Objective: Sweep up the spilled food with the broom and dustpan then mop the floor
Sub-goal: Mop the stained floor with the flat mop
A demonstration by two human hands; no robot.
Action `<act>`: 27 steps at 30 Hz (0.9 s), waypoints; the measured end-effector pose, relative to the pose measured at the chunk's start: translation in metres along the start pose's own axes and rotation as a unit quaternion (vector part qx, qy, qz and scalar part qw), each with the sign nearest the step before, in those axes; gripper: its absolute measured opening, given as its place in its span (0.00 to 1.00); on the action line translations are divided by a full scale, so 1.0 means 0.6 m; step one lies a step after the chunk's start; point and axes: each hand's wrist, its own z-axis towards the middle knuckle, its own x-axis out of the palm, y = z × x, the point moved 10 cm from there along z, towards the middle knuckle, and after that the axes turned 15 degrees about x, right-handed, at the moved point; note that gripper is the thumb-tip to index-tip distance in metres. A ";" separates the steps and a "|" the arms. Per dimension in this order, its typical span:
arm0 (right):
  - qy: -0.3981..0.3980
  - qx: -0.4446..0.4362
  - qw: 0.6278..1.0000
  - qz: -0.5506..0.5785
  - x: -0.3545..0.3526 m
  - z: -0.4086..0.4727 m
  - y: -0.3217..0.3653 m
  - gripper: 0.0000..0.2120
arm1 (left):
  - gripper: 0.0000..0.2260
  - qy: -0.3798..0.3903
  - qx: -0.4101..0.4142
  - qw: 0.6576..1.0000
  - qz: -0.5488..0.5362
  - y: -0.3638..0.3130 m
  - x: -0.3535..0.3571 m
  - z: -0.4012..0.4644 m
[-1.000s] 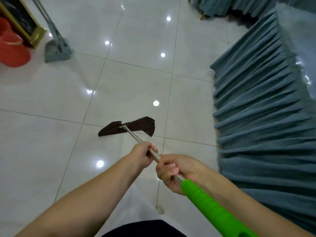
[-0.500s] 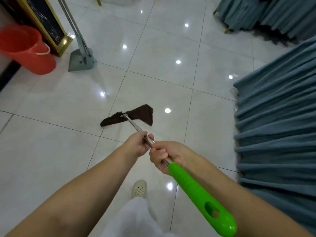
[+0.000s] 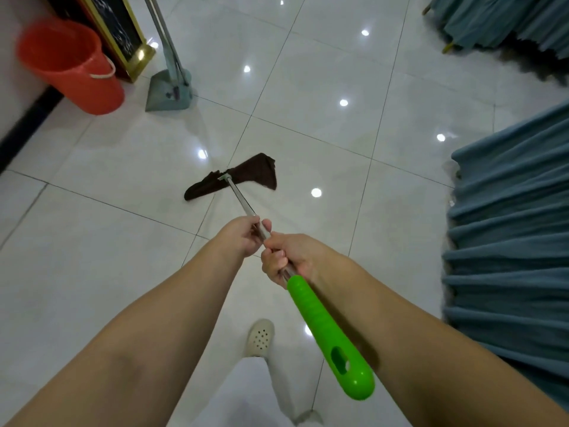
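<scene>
Both hands grip a mop with a metal pole and a bright green handle end (image 3: pixel 329 337). My left hand (image 3: pixel 243 237) holds the pole further down; my right hand (image 3: pixel 288 257) holds it just above the green grip. The dark brown mop cloth (image 3: pixel 243 175) lies flat on the glossy white tile floor (image 3: pixel 308 127) ahead of me. A grey dustpan (image 3: pixel 169 92) with its upright handle stands at the upper left, with the broom clipped against it. No spilled food shows on the tiles.
An orange bucket (image 3: pixel 72 67) stands at the upper left beside a gold-framed black board (image 3: pixel 120 29). Teal pleated table skirts hang at the right (image 3: pixel 508 241) and upper right (image 3: pixel 498 20). My pale shoe (image 3: pixel 260 337) is below the hands.
The view has shifted so the bucket, board and dustpan sit further into frame. The mop cloth has slid forward over the tiles, and my foot has stepped into view.
</scene>
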 end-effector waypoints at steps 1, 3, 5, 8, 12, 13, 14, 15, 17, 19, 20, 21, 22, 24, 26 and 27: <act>0.001 -0.001 1.000 0.004 -0.001 0.002 -0.005 0.19 | 0.09 -0.001 0.000 1.000 0.005 0.002 -0.006 -0.002; -0.001 0.000 1.000 0.008 -0.004 0.005 -0.018 0.19 | 0.09 -0.006 0.000 1.000 0.013 0.008 -0.017 -0.010; 0.000 0.005 1.000 0.007 -0.011 0.004 -0.033 0.19 | 0.09 -0.010 0.001 1.000 0.019 0.016 -0.028 -0.023; 0.002 0.019 1.000 0.004 -0.030 -0.007 -0.060 0.17 | 0.09 -0.009 0.004 1.000 0.019 0.034 -0.041 -0.048; -0.005 0.032 0.999 -0.011 -0.072 -0.023 -0.107 0.17 | 0.09 -0.013 0.016 0.999 0.025 0.081 -0.065 -0.089; -0.008 0.031 0.999 -0.018 -0.086 -0.025 -0.121 0.17 | 0.09 -0.016 0.019 0.999 0.030 0.097 -0.074 -0.099; -0.012 0.033 0.999 -0.026 -0.101 -0.029 -0.136 0.17 | 0.09 -0.019 0.021 0.999 0.035 0.115 -0.082 -0.111; -0.013 0.036 0.999 -0.033 -0.117 -0.033 -0.153 0.17 | 0.09 -0.020 0.022 0.999 0.039 0.133 -0.089 -0.124; -0.014 0.043 0.998 -0.040 -0.154 -0.043 -0.189 0.17 | 0.09 -0.016 0.028 0.998 0.044 0.173 -0.097 -0.152; -0.010 0.047 0.998 -0.039 -0.196 -0.055 -0.225 0.16 | 0.10 -0.009 0.042 0.997 0.068 0.214 -0.102 -0.185; -0.006 0.049 0.998 -0.035 -0.218 -0.062 -0.243 0.16 | 0.11 -0.007 0.049 0.995 0.085 0.236 -0.103 -0.203; 0.000 0.052 0.998 -0.029 -0.240 -0.068 -0.260 0.15 | 0.11 -0.004 0.055 0.994 0.098 0.260 -0.105 -0.218; 0.006 0.054 0.998 -0.022 -0.264 -0.076 -0.278 0.14 | 0.11 -0.003 0.057 0.993 0.105 0.285 -0.107 -0.234; 0.015 0.056 0.998 -0.005 -0.314 -0.095 -0.314 0.13 | 0.10 0.002 0.052 0.992 0.111 0.340 -0.107 -0.264; 0.021 0.057 0.998 0.013 -0.363 -0.118 -0.351 0.12 | 0.09 0.017 0.051 0.991 0.120 0.396 -0.103 -0.295; 0.023 0.057 0.998 0.020 -0.388 -0.130 -0.370 0.12 | 0.09 0.027 0.050 0.990 0.126 0.423 -0.100 -0.312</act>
